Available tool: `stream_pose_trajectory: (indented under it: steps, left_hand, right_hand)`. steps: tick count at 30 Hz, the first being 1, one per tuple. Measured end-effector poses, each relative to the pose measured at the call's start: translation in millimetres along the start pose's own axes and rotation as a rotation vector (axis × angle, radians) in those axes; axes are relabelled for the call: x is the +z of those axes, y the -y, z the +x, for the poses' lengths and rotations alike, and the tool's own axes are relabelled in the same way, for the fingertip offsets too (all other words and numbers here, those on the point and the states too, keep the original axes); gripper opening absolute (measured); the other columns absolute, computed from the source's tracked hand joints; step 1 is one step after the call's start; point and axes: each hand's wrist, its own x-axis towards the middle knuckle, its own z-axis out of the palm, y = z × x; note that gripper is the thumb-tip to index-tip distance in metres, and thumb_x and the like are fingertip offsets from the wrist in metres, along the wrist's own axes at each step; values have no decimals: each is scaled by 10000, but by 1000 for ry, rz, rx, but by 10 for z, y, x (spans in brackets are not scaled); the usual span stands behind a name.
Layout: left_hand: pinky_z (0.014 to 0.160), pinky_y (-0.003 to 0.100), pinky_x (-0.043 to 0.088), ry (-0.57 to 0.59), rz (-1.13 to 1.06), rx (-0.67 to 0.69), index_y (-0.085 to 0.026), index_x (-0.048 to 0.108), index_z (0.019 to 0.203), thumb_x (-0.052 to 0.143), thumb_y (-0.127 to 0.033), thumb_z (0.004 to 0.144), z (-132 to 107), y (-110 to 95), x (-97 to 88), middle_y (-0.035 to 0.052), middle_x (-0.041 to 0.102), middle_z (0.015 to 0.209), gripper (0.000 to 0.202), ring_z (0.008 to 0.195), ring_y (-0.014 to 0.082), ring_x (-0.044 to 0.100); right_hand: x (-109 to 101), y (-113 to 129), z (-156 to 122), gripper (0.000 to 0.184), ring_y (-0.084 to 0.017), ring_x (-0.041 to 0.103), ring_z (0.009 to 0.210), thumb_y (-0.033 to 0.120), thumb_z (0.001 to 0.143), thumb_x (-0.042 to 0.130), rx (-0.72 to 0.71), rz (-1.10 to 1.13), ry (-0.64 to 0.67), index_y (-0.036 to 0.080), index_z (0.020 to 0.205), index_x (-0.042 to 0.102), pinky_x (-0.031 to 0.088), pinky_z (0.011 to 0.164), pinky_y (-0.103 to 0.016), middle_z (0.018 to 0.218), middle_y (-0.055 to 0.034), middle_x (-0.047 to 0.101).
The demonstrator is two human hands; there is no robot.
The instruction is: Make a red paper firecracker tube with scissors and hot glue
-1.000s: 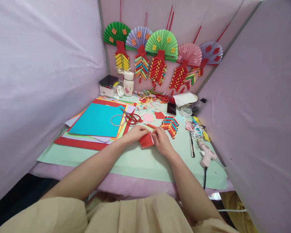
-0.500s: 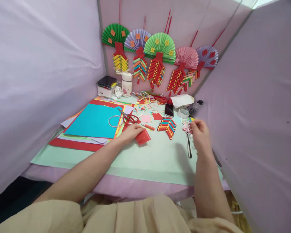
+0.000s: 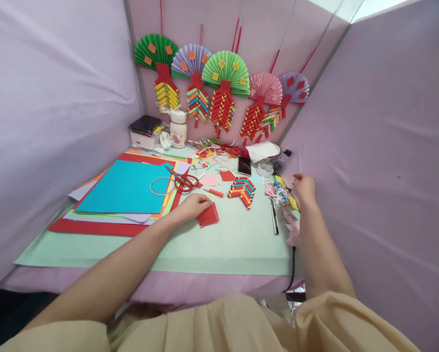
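My left hand (image 3: 190, 205) rests on the pale green mat (image 3: 234, 242) with its fingers pressed on the edge of a folded red paper piece (image 3: 208, 215). My right hand (image 3: 303, 188) is out at the mat's right edge, fingers curled over a pile of coloured paper scraps (image 3: 276, 191); I cannot make out what it grips. A pink glue gun (image 3: 292, 231) lies just under my right wrist, partly hidden. A small bundle of red, yellow and green paper rolls (image 3: 242, 188) lies between my hands.
A stack of coloured sheets topped by a blue one (image 3: 126, 187) fills the left. Red scissors (image 3: 185, 181), a tape ring (image 3: 161, 186), a phone (image 3: 244, 165), a black pen (image 3: 274, 217) and a white jar (image 3: 177, 129) lie about. Paper fans (image 3: 225, 73) hang behind. Cloth walls enclose all sides.
My right hand left the red paper and moved right to the scrap pile by the wall. My left hand stayed on the red paper. The camera has swung to the right.
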Motion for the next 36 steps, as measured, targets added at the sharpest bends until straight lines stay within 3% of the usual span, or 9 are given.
stream_pose_trajectory:
  steps: [3,6,10,13,16,18,23,36]
  left_hand:
    - [599,258,409,-5,2,10,-159,685,717,505,-381,716,15,36,13,29,678,748,286,715,188,582]
    - [595,262,407,-1,0,32,-154,686,725,496,-383,723,28,69,17,28,675,741,298,698,183,577]
    - [592,266,401,7,36,53,-153,695,730,488,-383,735,32,82,15,31,677,736,309,688,182,572]
    - [579,260,396,20,40,38,-157,697,741,488,-396,741,38,87,22,26,673,728,318,691,183,574]
    - [582,253,398,16,28,41,-166,686,703,507,-411,726,48,98,30,16,668,717,304,690,179,571]
    - [584,251,399,16,23,42,-172,677,682,514,-418,722,50,102,31,12,667,713,299,686,177,569]
    - [613,257,414,20,43,47,-174,681,694,513,-417,721,27,76,18,17,677,734,297,707,187,588]
    - [552,258,387,11,-5,46,-172,686,694,536,-386,694,22,111,34,14,658,674,262,643,181,564]
  right_hand:
    - [-119,93,-236,350,-197,597,833,351,845,429,-24,-3,4,140,1002,660,404,720,-302,931,-123,674]
    - [-332,84,-614,347,-192,578,685,427,824,456,-5,-41,38,158,868,670,369,615,-299,773,-105,676]
    - [-710,-142,-1061,404,-199,564,618,525,817,445,106,-343,260,182,743,646,355,555,-293,693,-86,659]
    - [-876,-365,-1218,473,-200,567,574,565,834,416,182,-481,434,189,618,606,370,555,-296,643,-90,650]
    - [-813,-525,-1281,586,-199,560,506,629,852,365,212,-475,618,196,502,546,389,555,-308,573,-107,630]
    - [-673,-574,-1309,621,-208,568,511,648,856,345,164,-472,663,206,451,509,403,577,-318,566,-122,626]
    - [-371,-552,-1356,608,-233,612,617,679,839,348,124,-548,608,233,457,505,417,659,-328,581,-105,622]
    - [-333,-608,-1347,621,-243,597,558,652,851,336,164,-477,646,225,443,529,431,626,-346,545,-121,623]
